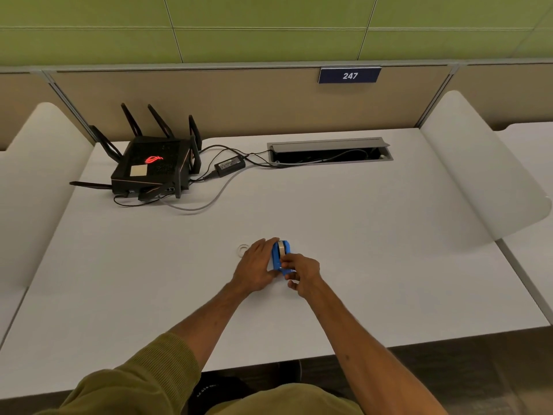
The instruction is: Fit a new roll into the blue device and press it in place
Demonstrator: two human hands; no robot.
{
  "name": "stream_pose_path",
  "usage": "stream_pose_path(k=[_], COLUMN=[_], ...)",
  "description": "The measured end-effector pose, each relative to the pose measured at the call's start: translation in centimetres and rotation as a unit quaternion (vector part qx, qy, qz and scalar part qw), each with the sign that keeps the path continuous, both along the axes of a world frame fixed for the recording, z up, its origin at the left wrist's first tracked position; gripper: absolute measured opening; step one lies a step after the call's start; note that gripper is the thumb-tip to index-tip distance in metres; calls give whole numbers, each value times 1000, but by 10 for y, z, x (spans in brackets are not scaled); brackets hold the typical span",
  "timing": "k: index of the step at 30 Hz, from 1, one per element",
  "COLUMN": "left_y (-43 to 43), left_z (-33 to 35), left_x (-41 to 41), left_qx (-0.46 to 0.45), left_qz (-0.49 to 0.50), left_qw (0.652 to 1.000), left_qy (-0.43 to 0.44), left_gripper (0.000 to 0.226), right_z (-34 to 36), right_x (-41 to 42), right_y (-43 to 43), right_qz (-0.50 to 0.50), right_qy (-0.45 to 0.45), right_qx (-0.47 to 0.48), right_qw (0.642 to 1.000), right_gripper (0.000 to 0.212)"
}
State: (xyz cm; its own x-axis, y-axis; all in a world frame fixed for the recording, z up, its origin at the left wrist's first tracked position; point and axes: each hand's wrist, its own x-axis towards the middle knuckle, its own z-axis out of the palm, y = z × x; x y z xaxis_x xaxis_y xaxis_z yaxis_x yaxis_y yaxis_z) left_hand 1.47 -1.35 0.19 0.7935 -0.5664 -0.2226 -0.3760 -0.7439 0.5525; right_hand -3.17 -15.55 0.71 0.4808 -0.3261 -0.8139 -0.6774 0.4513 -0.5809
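Head view: At a white desk (344,235), a person's two hands meet over a blue tape dispenser (281,256) standing on the surface. The left hand (256,269) lies with straight fingers pressed along the dispenser's left side. The right hand (300,275) pinches the dispenser's near end between thumb and fingers. A small white ring (243,250) lies flat just beyond the left fingertips. Far ahead of the left hand sits a black router (152,166) with raised antennas, its adapter (229,166) and cables trailing to an open cable tray (329,151) well beyond the right hand. A beige partition carries a sign (349,75) reading 247; a green wall rises behind.
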Motion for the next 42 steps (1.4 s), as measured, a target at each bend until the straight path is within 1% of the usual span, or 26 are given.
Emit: stream_pose_path(k=[5, 11, 18, 27, 34, 37, 42], left_y=[-2, -3, -7, -9, -6, -5, -4], left_z=[0, 2, 3, 3, 2, 0, 0], left_x=[-1, -6, -15, -14, -12, -13, -13], left_qx=[8, 14, 14, 28, 11, -9, -27], left_qz=[19, 39, 57, 55, 54, 54, 54], left_qw=[1000, 999, 998, 997, 998, 997, 996], left_qy=[2, 20, 28, 34, 41, 44, 70], left_gripper=[87, 89, 90, 92, 91, 90, 91], right_z=[-2, -7, -15, -20, -24, -23, -22], right_x=[-8, -22, -36, -36, -38, -37, -40], right_y=[1, 1, 4, 5, 6, 8, 6], right_qz=[7, 16, 30, 50, 66, 85, 148], right_qy=[-4, -12, 2, 4, -34, -46, -46], right_qx=[-11, -14, -28, -57, -122, -153, -239], right_qw=[1000, 1000, 999, 997, 990, 984, 959], right_gripper=[22, 24, 20, 20, 16, 16, 18])
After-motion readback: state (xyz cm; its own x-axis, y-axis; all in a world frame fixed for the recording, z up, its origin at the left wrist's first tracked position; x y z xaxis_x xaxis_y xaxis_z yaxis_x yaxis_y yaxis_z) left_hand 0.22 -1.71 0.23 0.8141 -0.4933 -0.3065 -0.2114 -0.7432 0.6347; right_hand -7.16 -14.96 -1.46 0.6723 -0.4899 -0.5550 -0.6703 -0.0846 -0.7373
